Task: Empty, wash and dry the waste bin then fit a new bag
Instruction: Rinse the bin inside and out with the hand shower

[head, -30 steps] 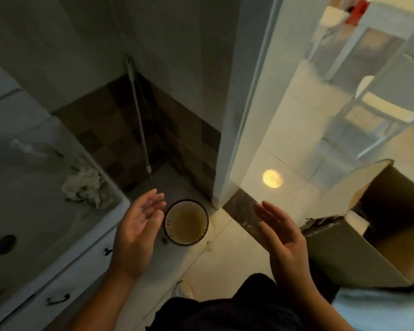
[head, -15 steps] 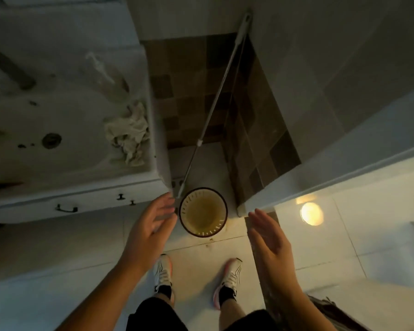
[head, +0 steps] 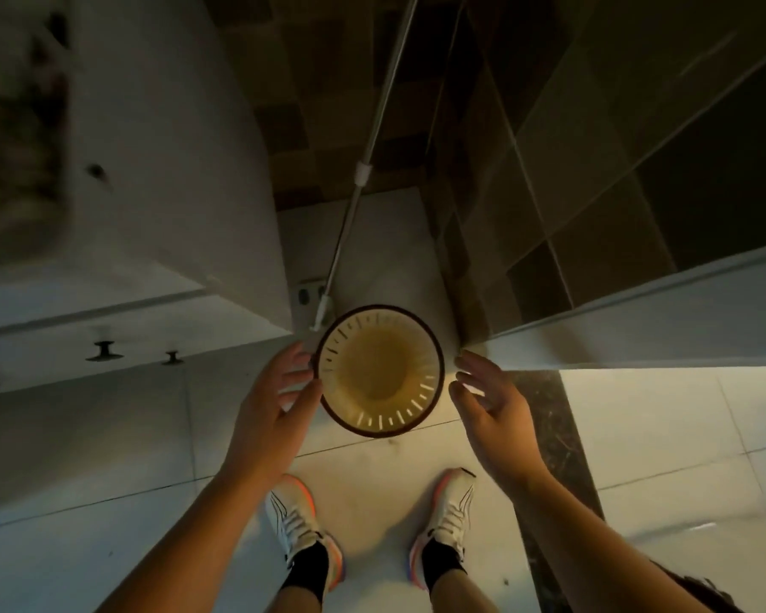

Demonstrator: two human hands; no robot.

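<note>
The waste bin [head: 380, 370] stands upright on the floor [head: 107, 457], in the corner beside the cabinet [head: 173, 170], and looks empty inside. I see my left hand [head: 270, 404] at its left rim, fingers spread, gripping nothing; my right hand [head: 489, 409] hovers just right of it, equally spread. A pole [head: 354, 205] leans just behind the bin. Risk: lifting the bin carelessly could knock the pole over.

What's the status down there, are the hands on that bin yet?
Left hand open, fingertips at the bin rim. Right hand open, just clear of it. Bin upright on floor, looks empty, no bag. Mop pole leans right behind it.
</note>
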